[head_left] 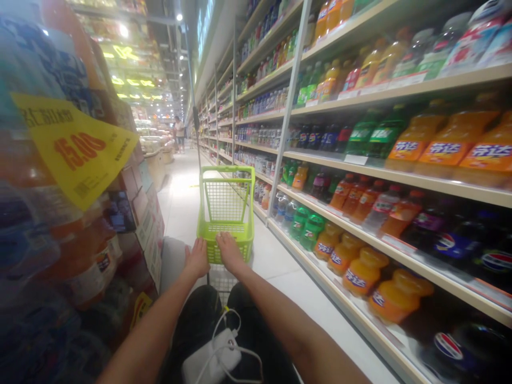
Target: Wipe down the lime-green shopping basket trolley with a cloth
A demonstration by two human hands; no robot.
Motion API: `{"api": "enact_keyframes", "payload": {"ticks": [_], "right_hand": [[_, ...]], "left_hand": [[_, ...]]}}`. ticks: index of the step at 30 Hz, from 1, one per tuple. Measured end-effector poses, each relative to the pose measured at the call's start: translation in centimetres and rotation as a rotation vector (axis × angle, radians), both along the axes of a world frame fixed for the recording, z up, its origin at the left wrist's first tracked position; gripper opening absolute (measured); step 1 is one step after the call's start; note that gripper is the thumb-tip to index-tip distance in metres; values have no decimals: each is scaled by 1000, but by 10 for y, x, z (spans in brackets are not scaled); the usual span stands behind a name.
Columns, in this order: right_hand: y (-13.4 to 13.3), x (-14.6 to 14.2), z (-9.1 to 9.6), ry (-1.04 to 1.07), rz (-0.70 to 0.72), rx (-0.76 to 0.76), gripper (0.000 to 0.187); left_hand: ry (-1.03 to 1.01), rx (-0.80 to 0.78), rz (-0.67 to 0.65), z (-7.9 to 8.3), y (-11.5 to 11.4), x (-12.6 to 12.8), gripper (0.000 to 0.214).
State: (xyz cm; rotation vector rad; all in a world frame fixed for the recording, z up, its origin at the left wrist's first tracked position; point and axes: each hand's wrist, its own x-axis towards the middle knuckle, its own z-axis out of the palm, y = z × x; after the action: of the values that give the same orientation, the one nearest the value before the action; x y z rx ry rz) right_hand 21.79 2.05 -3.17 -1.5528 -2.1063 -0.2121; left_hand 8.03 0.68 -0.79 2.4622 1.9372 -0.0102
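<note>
A lime-green shopping cart basket (226, 210) stands in front of me in a supermarket aisle. My left hand (197, 258) and my right hand (229, 248) both rest on its near rim, fingers curled over the edge. The basket looks empty. A white device with a white cable (218, 352) hangs at my waist, over dark trousers.
Long shelves (384, 170) on the right hold orange, green and dark soda bottles (362, 269). On the left is a stacked bottle display with a yellow price sign (76, 144). The pale floor aisle (180, 197) runs ahead. A person (180, 133) stands far down it.
</note>
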Motion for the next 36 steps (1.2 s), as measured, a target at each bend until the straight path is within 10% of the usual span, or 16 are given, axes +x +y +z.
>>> {"api": "enact_keyframes", "payload": {"ticks": [29, 36], "right_hand": [[60, 46, -3, 168, 88, -103, 54], [72, 51, 5, 526, 66, -105, 41]], "left_hand": [[-44, -47, -33, 0, 58, -9, 80], [-328, 6, 51, -6, 64, -10, 72]]}}
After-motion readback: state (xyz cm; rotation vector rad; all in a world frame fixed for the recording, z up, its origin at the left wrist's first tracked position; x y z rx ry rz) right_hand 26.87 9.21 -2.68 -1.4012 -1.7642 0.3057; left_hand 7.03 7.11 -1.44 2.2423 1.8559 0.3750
